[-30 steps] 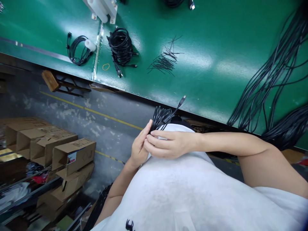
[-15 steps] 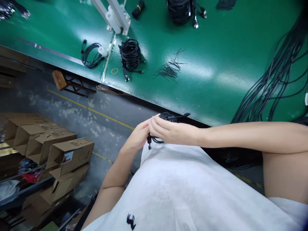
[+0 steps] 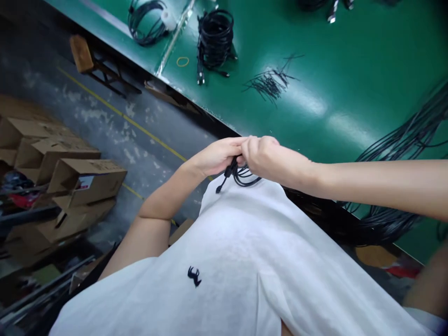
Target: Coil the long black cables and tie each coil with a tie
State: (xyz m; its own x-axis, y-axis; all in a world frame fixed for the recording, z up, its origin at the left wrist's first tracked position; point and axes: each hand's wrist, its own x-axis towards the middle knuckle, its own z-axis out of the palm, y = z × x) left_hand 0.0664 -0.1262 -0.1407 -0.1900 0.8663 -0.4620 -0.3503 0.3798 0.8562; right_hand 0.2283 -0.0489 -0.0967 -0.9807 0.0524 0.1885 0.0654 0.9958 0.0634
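A coiled black cable [image 3: 246,176] is held in front of my white shirt, close to the table edge. My left hand [image 3: 220,156] is closed on the coil from the left side, its fingers meeting those of the other hand. Wrapped over the top of the coil, my right hand [image 3: 268,154] hides most of it. One plug end [image 3: 220,188] of the cable hangs down below the hands. Beyond them, a pile of short black ties [image 3: 271,83] lies on the green table [image 3: 336,60].
A stack of coiled cables [image 3: 216,39] and a yellow rubber band [image 3: 182,61] lie on the table; another cable coil [image 3: 142,23] is farther left. Long loose cables [image 3: 406,140] spread at the right. Cardboard boxes [image 3: 94,184] and a wooden stool [image 3: 82,53] stand at the left.
The view has tilted down and turned. My right hand has rolled over the coil, its knuckles now up, and the cable end that stuck out toward the table is hidden.
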